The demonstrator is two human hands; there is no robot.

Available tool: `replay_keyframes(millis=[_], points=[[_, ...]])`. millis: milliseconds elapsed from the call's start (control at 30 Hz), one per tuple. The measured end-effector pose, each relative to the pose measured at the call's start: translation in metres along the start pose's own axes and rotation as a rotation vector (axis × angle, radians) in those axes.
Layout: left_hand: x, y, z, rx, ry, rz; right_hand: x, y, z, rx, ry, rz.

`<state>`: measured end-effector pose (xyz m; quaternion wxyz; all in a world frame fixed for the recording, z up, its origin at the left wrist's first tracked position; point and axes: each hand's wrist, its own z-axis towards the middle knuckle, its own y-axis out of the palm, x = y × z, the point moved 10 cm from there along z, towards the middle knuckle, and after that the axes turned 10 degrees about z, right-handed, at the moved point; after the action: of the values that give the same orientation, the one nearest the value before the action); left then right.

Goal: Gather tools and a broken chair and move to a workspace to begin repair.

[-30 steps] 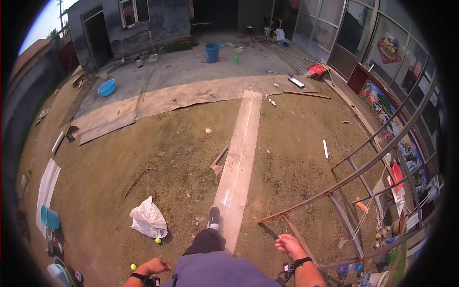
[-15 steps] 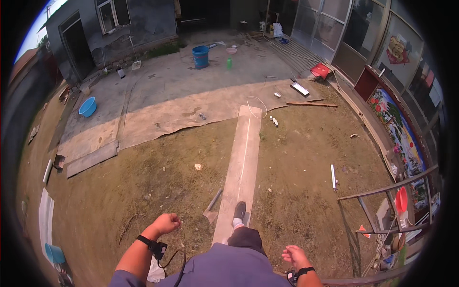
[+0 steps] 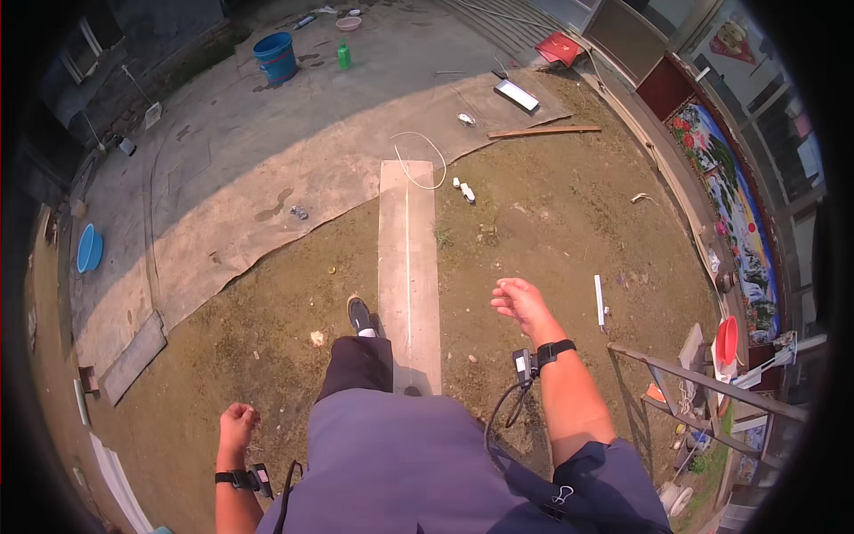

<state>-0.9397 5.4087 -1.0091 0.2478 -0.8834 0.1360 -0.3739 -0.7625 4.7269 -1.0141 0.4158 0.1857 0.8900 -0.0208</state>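
Observation:
My left hand [image 3: 238, 425] hangs low at the left over bare earth, its fingers curled in with nothing seen in them. Farther forward, my right hand [image 3: 523, 303] is held over the dirt right of a long pale plank [image 3: 409, 258]; its fingers are loosely bent, somewhat apart, and it holds nothing. Each wrist wears a black strap with a small device and a cable. My shoe [image 3: 359, 315] is just left of the plank. A white cord [image 3: 420, 135] loops over the plank's far end, and small white fittings [image 3: 466, 191] lie beside it.
A wooden strip [image 3: 544, 131] and a white-panelled lamp-like object [image 3: 517, 95] lie ahead right. A white bar [image 3: 599, 301] and a metal ladder-like frame [image 3: 703, 381] are at right. Beyond the raised slab edge stand a blue bucket [image 3: 275, 58], a green bottle [image 3: 343, 57] and a blue basin [image 3: 89, 248].
I have moved forward along the plank, and the view has turned and tipped down. My right hand has swung forward and up, my left hand back. A foot now shows left of the plank.

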Motion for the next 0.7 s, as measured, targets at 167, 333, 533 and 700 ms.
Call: replay_keyframes(millis=[167, 333, 533, 700], points=[[0.126, -0.005, 0.168, -0.017, 0.05, -0.058, -0.141, 0.083, 0.136, 0.007, -0.097, 0.011], [0.31, 0.011, 0.298, -0.104, 0.151, 0.095, -0.222, 0.114, 0.224, 0.051, -0.062, 0.047], [0.54, 0.034, 0.45, -0.188, 0.353, 0.098, -0.222, 0.089, 0.323, 0.184, 0.148, 0.099], [0.707, -0.008, 0.574, 0.051, 0.34, -0.29, -0.267, 0.081, 0.431, 0.288, 0.239, 0.135]])
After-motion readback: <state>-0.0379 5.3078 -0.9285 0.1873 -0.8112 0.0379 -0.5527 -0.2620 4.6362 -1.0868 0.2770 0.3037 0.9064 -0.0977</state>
